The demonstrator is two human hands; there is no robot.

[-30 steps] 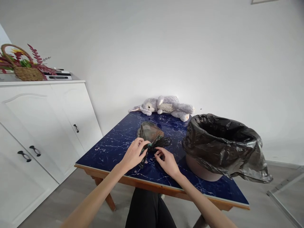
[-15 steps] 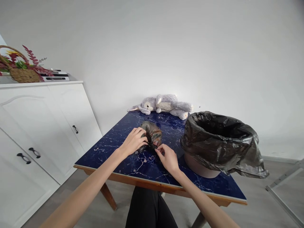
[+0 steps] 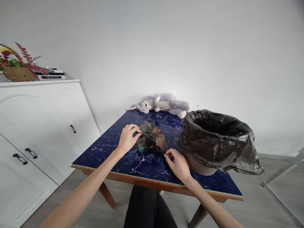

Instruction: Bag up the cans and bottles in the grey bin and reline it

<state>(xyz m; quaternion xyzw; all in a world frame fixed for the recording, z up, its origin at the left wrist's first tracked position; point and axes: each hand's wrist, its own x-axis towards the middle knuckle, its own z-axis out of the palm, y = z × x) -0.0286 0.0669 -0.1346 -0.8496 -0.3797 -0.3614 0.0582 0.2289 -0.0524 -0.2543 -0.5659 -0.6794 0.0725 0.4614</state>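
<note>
On the blue marbled table lies a small, dark, see-through plastic bag (image 3: 152, 139), with orange and green things showing faintly through it. My left hand (image 3: 128, 136) pinches the bag's edge at its upper left. At the lower right, my right hand (image 3: 177, 163) pinches the other end of the same edge. Between the two hands the gathered edge is drawn out in a slanting line. Close to my right hand stands a trash can (image 3: 200, 166), with a large black trash bag (image 3: 213, 145) lining it and folded over its rim.
A grey plush rabbit (image 3: 161, 104) lies on its side at the back of the table (image 3: 106, 152), against the wall. White cabinets (image 3: 47, 120) stand at the left, topped by a flower basket (image 3: 19, 73). A metal frame (image 3: 282, 180) is on the floor at right.
My hands have moved apart, the left one up and left, the right one down and right. The plastic bag's bunched edge is now stretched out between them.
</note>
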